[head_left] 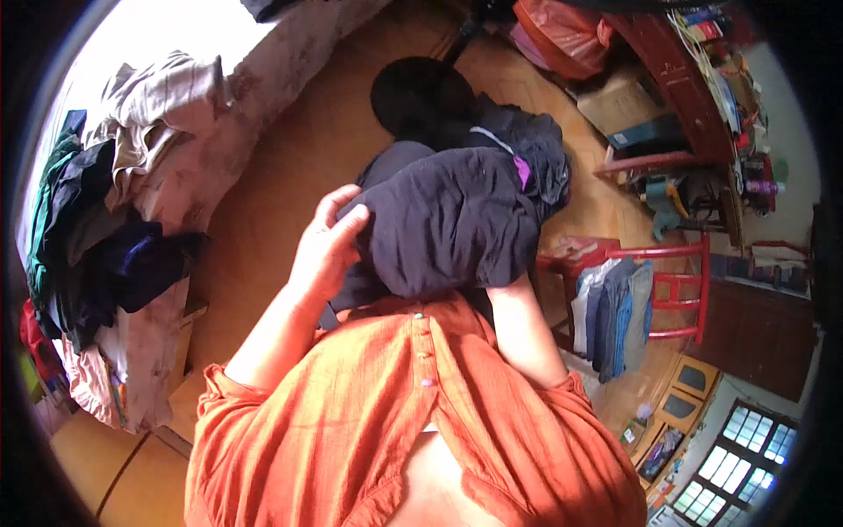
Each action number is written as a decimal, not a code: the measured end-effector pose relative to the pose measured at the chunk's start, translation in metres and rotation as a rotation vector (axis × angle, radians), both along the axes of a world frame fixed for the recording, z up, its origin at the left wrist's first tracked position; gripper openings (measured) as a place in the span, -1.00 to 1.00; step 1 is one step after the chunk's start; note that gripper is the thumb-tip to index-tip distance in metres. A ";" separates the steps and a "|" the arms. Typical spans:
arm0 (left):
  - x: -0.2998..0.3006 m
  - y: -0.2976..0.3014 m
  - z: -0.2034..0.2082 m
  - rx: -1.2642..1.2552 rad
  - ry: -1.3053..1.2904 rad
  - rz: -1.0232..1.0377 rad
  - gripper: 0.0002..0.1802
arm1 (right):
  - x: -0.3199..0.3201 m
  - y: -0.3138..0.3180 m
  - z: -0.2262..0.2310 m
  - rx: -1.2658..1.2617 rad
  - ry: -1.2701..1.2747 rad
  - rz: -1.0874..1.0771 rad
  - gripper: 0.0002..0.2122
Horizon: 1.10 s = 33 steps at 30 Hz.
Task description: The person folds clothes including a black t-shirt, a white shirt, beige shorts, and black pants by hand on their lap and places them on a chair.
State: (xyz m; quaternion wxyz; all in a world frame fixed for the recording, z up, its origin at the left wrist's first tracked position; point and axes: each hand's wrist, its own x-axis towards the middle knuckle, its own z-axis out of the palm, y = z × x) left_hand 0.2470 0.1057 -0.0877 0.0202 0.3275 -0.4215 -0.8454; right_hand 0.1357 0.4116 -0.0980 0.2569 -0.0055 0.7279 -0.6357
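Observation:
A bundle of dark, nearly black cloth (448, 220), folded and wrinkled like a garment, is held up in front of my waist. My left hand (327, 241) grips its left edge, thumb on top and fingers curled around the side. My right hand is tucked beneath the lower right part of the cloth; only the wrist (509, 294) shows, so its fingers are hidden. Just beyond the bundle lies a dark crumpled bag or cloth (531, 136) with a pale cord and a small purple patch (522, 171).
To the left, a bed (250, 123) carries a beige garment (162, 97) and piled dark clothes (110, 250). A red chair (685, 290) at the right has folded trousers (615, 307) over it. Farther off are a round black base (417, 92), a cardboard box (628, 105) and a red plastic bag (566, 35).

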 end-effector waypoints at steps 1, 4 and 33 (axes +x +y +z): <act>0.004 0.000 -0.006 -0.173 0.001 -0.007 -0.39 | -0.008 -0.008 -0.017 0.043 0.037 0.050 -0.54; 0.007 0.004 0.005 -0.685 0.228 -0.143 -0.31 | -0.021 -0.026 -0.050 0.347 0.326 0.279 -0.53; 0.039 -0.054 -0.136 0.459 0.055 0.186 -0.57 | -0.050 -0.020 -0.036 0.034 -0.155 0.083 -0.46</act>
